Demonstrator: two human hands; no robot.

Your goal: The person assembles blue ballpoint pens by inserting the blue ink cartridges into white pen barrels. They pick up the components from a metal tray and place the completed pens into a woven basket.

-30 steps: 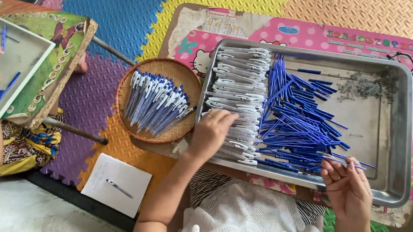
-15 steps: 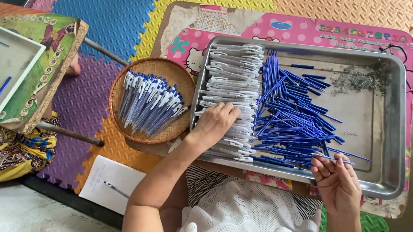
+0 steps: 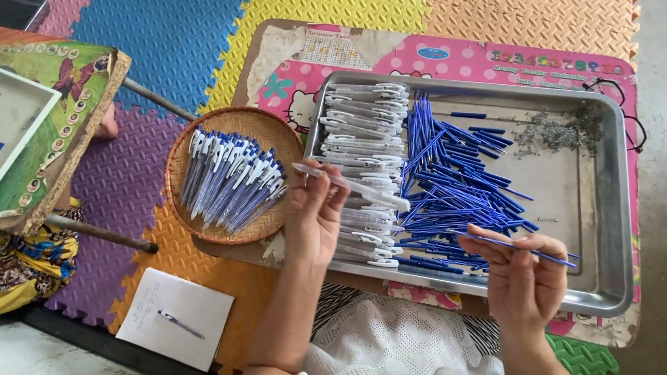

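Centred on a shallow rectangular steel tray [image 3: 607, 213]. Packed inside along its left end, a stack of clear-and-white plastic pen barrels [image 3: 362, 142]; heaped in its middle, a pile of thin blue ink refills [image 3: 448, 182]; scattered in its far right corner, small grey metal springs [image 3: 559, 134]. Just left of the tray, a round woven basket [image 3: 266, 133] filled with assembled white-and-blue pens [image 3: 230, 180]. Further left, another low table with a pale tray [image 3: 4, 134] holding a few blue pieces. Near-left of the tray, a white notepad [image 3: 173, 319] with a pen lying on it. Raised above the tray's left end, left hand [image 3: 314, 217] pinching one clear barrel [image 3: 353, 184], long, slim, white-tipped. Over the tray's near edge, right hand [image 3: 521, 276] gripping one blue refill [image 3: 541, 252] between the fingertips. Beneath the tray, a pink cartoon-printed board [image 3: 458, 51] on colourful interlocking foam floor mats [image 3: 178, 33], bare concrete at the edges.
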